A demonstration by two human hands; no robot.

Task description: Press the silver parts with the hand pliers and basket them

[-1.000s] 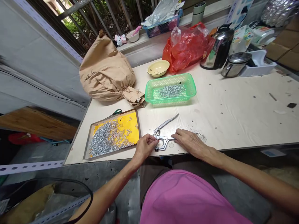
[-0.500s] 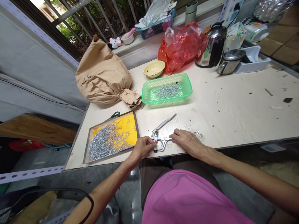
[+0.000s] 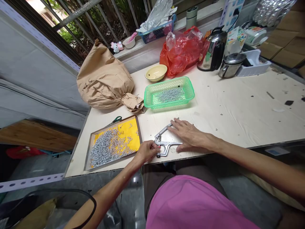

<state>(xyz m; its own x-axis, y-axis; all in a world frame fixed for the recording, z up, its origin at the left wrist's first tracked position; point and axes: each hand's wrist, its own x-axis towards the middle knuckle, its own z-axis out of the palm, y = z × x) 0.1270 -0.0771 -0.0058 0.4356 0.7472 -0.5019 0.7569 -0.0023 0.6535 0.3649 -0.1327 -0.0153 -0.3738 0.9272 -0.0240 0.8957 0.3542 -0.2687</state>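
Observation:
Snap-fastener pliers (image 3: 164,143) of silver metal lie at the table's front edge, their handles spread apart and a spring between them. A small red part shows at their jaw. My left hand (image 3: 147,150) is at that jaw with thumb and fingertips pinched together; whatever they pinch is hidden. My right hand (image 3: 188,135) has its fingers stretched out, the fingertips over the upper handle and the thumb by the end of the lower one. To the left, a shallow tray (image 3: 140,133) with a yellow bottom holds a heap of small silver metal pieces (image 3: 105,148).
A green plastic basket (image 3: 149,106) with more small metal pieces stands behind the pliers. Near it are a cream bowl (image 3: 156,73), a tied brown paper sack (image 3: 105,79) and a red plastic bag (image 3: 182,52). Green-handled scissors (image 3: 117,119) lie behind the tray. A kettle (image 3: 213,49) stands at back right.
My right hand has moved up from the lower handle, and its fingers have spread out to the upper handle. My left hand stays at the jaw.

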